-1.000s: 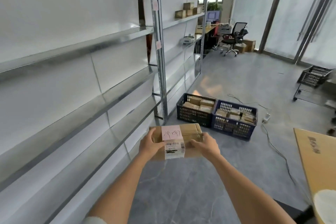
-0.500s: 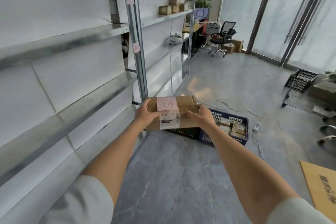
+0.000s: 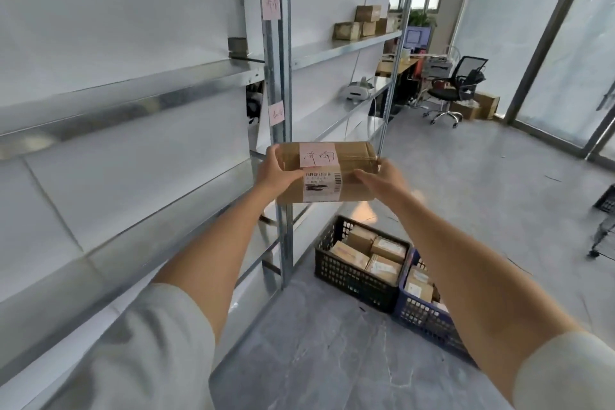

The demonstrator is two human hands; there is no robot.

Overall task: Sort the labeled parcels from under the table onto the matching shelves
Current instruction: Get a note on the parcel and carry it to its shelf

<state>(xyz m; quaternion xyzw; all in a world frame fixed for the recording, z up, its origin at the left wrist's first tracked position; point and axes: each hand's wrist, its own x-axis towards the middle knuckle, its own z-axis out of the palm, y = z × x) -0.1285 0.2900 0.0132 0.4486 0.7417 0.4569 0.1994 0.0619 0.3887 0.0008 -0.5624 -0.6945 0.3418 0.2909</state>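
I hold a brown cardboard parcel (image 3: 352, 156) at chest height with both hands, right in front of the metal shelf upright (image 3: 281, 53). It carries a pink handwritten label on top and a white barcode label on the front. My left hand (image 3: 274, 173) grips its left end, my right hand (image 3: 382, 178) its right end. Pink labels (image 3: 270, 3) are stuck on the upright at two heights. Several parcels (image 3: 362, 22) stand on a far upper shelf.
Metal shelves (image 3: 126, 96) run along the left wall. On the floor to the lower right stand a black crate (image 3: 349, 273) and a blue crate (image 3: 422, 313) full of parcels. An office chair (image 3: 456, 90) and desk stand at the back; a wire cart (image 3: 604, 226) is at far right.
I have walked forward along the shelves toward the upright, lifting the parcel higher. The crates have come closer and now lie below my right arm.
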